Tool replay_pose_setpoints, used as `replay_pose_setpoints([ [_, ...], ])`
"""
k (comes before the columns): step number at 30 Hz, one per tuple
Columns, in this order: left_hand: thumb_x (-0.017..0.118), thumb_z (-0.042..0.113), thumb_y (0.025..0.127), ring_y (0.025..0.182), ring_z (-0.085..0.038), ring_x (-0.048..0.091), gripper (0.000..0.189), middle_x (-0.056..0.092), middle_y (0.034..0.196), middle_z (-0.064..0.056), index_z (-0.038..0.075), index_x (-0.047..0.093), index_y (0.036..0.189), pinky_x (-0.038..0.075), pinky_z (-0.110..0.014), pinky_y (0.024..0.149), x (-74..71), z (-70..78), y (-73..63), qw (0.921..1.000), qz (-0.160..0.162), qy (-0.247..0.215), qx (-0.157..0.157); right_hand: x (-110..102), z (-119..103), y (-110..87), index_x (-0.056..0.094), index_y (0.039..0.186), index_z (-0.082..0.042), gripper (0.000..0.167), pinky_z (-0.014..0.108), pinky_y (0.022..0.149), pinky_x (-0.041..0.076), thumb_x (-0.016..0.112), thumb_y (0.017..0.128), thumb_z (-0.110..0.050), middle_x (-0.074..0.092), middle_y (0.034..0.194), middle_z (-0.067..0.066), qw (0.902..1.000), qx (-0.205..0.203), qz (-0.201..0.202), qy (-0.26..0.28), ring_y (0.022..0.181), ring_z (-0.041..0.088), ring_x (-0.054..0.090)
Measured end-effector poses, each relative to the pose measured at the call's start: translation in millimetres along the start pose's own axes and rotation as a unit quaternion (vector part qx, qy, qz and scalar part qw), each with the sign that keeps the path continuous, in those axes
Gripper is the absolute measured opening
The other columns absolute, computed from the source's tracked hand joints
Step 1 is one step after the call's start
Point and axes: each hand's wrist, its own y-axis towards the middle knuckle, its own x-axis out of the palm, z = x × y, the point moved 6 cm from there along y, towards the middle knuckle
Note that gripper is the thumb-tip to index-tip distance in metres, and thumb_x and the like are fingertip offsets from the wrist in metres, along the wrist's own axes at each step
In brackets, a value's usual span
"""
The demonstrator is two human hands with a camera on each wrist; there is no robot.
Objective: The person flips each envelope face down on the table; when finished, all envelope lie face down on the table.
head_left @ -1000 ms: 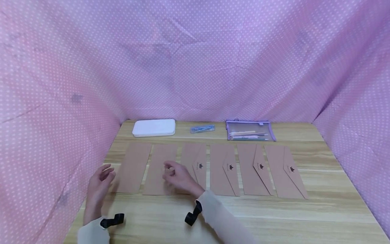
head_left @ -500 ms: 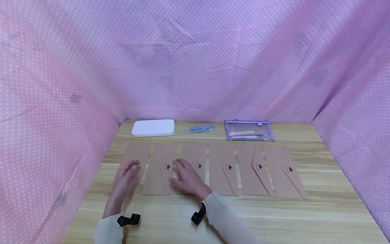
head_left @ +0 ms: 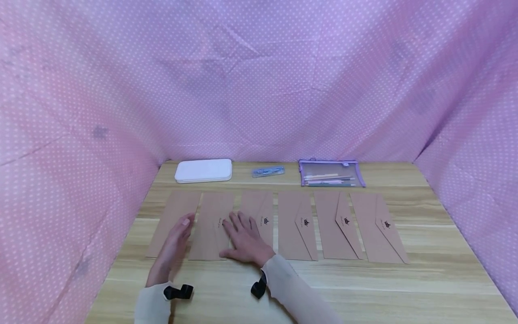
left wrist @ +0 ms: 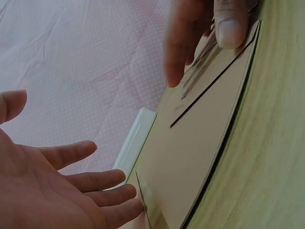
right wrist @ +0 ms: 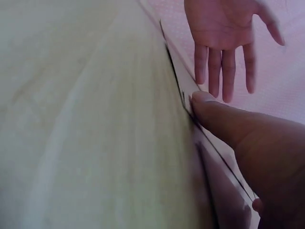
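Brown paper envelopes lie in a row on the wooden table, most with a slanted flap and a black crown print. My left hand is over the right part of the leftmost envelope, which shows no print. In the left wrist view its fingers are straight and spread, holding nothing. My right hand rests with fingers spread across the second envelope and the third envelope. It covers part of the second one's crown print. In the right wrist view its thumb lies at the envelope's edge.
Along the back of the table stand a white flat case, a small clear box with blue contents and a purple mesh pouch with pencils. More envelopes continue to the right. A pink dotted cloth surrounds the table.
My left hand has moved right, from beside the leftmost envelope to over it. My right hand has gone from curled fingers over the second envelope to spread fingers, slightly further right.
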Motion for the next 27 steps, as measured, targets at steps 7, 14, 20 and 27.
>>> replay_pose_setpoints([
  [7, 0.025, 0.037, 0.109, 0.155, -0.044, 0.004, 0.064, 0.01, 0.166, -0.026, -0.005, 0.014, 0.155, -0.003, -0.062, 0.124, 4.3, -0.8, 1.9, 0.9998, 0.002, 0.02, -0.002, 1, -2, 0.3, 0.032, 0.157, -0.022, 0.085, 0.06, 0.121, 0.022, 0.052, 0.09, -0.071, 0.023, 0.168, 0.008, 0.9989, 0.0, 0.001, -0.047, 0.156, 0.034, 0.019],
  [14, 0.024, 0.038, 0.109, 0.146, -0.021, 0.036, 0.054, 0.039, 0.157, -0.005, 0.007, 0.03, 0.153, 0.026, -0.043, 0.123, 1.8, -2.8, 2.0, 0.9999, 0.014, -0.003, 0.005, 4, -2, 2.4, 0.033, 0.157, -0.023, 0.085, 0.06, 0.121, 0.024, 0.051, 0.089, -0.073, 0.025, 0.167, 0.007, 0.9985, 0.0, 0.003, -0.054, 0.155, 0.034, 0.021],
  [20, 0.025, 0.024, 0.11, 0.113, 0.001, 0.059, 0.039, 0.063, 0.124, 0.02, 0.026, 0.061, 0.126, 0.049, -0.018, 0.095, -7.7, 1.8, 3.7, 0.9814, -0.006, -0.167, 0.094, 5, -3, 2.3, 0.035, 0.156, -0.024, 0.085, 0.06, 0.12, 0.026, 0.051, 0.089, -0.073, 0.027, 0.167, 0.007, 0.9977, 0.0, 0.008, -0.067, 0.155, 0.033, 0.023],
  [27, 0.015, 0.018, 0.11, 0.107, -0.007, 0.066, 0.052, 0.069, 0.123, 0.01, 0.016, 0.065, 0.124, 0.056, -0.023, 0.082, -15.1, 4.8, 7.9, 0.9521, -0.05, -0.268, 0.138, 5, -3, 1.4, 0.034, 0.157, -0.025, 0.086, 0.059, 0.121, 0.024, 0.051, 0.088, -0.074, 0.025, 0.168, 0.006, 0.9977, 0.004, 0.0, -0.068, 0.156, 0.032, 0.021],
])
